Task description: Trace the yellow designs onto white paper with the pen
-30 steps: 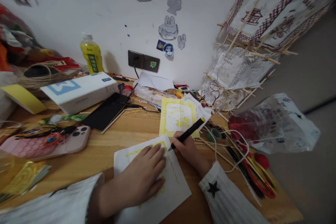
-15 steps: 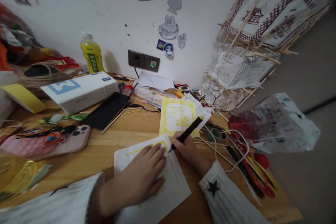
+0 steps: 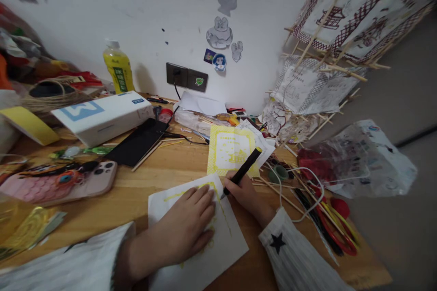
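A white sheet of paper (image 3: 225,254) with yellow lines along its upper edges lies on the wooden table before me. Flat across its middle rests my left hand (image 3: 186,225), fingers stretched out, covering part of the yellow drawing. My right hand (image 3: 242,193) grips a black marker (image 3: 246,166) with a yellow end, its tip at the sheet's upper right edge by a yellow line. Just behind stands out a finished-looking yellow patterned drawing (image 3: 218,163), lying flat and partly overlapped by the marker.
To the left are a pink phone (image 3: 99,179), a black phone (image 3: 136,143), a white box (image 3: 105,118) and a yellow drink bottle (image 3: 118,68). On the right lie red-handled scissors (image 3: 337,234), sticks, a white cord (image 3: 321,191) and a plastic bag (image 3: 372,159). A stick-and-paper lantern (image 3: 314,82) stands behind.
The marker's upper end has tilted slightly left and up, with its tip still by the sheet's right edge. My left hand stays in place; the view has shifted a little.
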Tool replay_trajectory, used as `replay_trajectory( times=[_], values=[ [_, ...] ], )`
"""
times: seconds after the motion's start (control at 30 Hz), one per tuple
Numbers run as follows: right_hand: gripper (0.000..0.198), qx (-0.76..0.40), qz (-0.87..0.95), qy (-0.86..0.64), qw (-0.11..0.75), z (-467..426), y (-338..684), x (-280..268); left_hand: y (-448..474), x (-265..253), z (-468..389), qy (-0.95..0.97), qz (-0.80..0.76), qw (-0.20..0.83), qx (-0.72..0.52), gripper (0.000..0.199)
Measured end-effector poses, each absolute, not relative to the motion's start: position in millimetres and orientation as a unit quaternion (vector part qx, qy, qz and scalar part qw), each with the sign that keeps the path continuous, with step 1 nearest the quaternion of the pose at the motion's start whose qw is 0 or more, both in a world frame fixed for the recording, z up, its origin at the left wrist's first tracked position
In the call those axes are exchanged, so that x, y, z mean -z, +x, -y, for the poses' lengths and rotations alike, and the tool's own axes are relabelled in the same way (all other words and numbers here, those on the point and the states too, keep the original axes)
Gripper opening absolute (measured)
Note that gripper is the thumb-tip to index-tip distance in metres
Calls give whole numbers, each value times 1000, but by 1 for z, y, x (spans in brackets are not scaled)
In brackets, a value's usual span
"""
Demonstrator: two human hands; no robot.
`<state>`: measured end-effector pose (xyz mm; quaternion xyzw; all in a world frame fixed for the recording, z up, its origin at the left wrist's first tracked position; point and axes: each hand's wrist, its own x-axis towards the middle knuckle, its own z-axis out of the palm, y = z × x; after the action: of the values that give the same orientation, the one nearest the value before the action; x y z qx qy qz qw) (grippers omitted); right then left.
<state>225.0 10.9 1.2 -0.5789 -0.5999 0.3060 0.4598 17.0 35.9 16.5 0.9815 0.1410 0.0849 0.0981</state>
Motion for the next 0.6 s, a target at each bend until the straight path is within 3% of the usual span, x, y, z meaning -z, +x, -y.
replay_trajectory(
  times=[0.6],
  values=[
    [20,-307,591,-601,443,-10,229,6,16,-12,-36,982,-138,98,-85,37]
  ],
)
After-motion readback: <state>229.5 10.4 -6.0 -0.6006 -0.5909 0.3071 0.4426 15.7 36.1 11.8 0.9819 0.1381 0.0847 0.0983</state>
